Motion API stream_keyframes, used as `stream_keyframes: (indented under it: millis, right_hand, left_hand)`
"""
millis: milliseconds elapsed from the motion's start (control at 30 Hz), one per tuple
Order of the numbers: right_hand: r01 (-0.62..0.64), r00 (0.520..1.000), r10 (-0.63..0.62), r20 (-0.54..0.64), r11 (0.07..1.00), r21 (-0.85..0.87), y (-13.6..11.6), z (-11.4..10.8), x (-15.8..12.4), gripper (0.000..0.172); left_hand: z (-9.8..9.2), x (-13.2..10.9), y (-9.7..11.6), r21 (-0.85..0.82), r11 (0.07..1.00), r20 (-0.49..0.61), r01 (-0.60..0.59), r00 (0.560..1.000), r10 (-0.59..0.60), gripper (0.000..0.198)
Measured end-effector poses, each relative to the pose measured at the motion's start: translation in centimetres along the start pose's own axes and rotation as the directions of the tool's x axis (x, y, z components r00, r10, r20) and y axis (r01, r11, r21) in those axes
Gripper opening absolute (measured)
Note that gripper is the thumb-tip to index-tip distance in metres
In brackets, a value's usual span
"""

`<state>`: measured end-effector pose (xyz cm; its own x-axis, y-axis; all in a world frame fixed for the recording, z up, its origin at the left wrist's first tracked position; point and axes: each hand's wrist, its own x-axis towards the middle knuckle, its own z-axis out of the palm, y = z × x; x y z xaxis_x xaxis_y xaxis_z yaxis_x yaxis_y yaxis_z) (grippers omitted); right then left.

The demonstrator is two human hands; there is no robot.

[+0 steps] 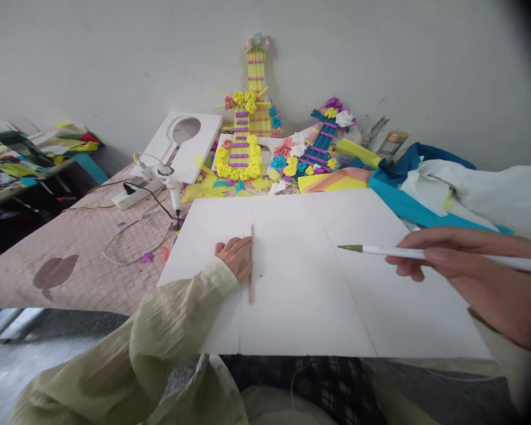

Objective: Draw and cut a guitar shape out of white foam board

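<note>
A large white board lies flat in front of me, with faint lines running down it. My left hand rests on the board with curled fingers pressed against a thin wooden stick that lies upright along one line. My right hand hovers above the board's right side, closed on a white pen with a green tip pointing left. The pen tip is off the board surface.
Paper guitar crafts covered in coloured paper flowers lean against the wall behind the board. A white cut-out board, a glue gun, a power strip and cables lie at back left. Blue and white cloth is piled at right.
</note>
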<state>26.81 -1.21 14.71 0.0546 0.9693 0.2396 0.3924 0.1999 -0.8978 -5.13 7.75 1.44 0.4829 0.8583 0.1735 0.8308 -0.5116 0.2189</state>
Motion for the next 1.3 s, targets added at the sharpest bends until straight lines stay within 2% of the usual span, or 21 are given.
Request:
stream_keyframes:
  millis: [67,200,367,533,700,867,1300]
  right_hand:
    - [-0.022,0.998,0.018,0.063,0.998,0.062,-0.5,0.9,0.7,0.013]
    - [-0.077,0.983,0.063,0.172,0.994,0.074,-1.1,3.3,2.6,0.017]
    - [-0.153,0.953,0.116,0.278,0.982,0.113,0.2,7.0,5.0,0.016]
    - [-0.267,0.933,0.217,0.287,0.952,0.15,2.7,11.0,6.6,0.014]
    - [-0.441,0.884,0.366,0.29,0.858,0.263,4.6,13.9,7.4,0.01]
    - [-0.506,0.856,0.421,0.299,0.802,0.318,5.2,15.2,7.9,0.004]
    - [-0.502,0.859,0.422,0.291,0.807,0.311,6.0,16.3,8.3,0.003]
  left_hand:
    - [0.1,-0.1,-0.4,-0.002,1.0,-0.012,-0.03,0.999,0.03,0.052]
    - [0.2,-0.2,-0.9,-0.026,0.998,0.024,-0.058,0.998,0.059,0.061]
    - [0.3,-0.2,-0.9,-0.041,0.998,0.041,-0.046,0.998,0.047,0.064]
    - [0.4,-0.2,-0.9,-0.041,0.999,0.048,-0.028,0.998,0.03,0.065]
    - [0.4,-0.1,-0.9,-0.031,0.999,0.063,-0.009,0.998,0.011,0.065]
    - [0.3,-0.1,-0.7,-0.033,0.999,0.062,0.009,0.998,-0.006,0.067]
    - [0.2,-0.1,-0.8,-0.046,0.999,0.085,0.006,0.996,-0.002,0.062]
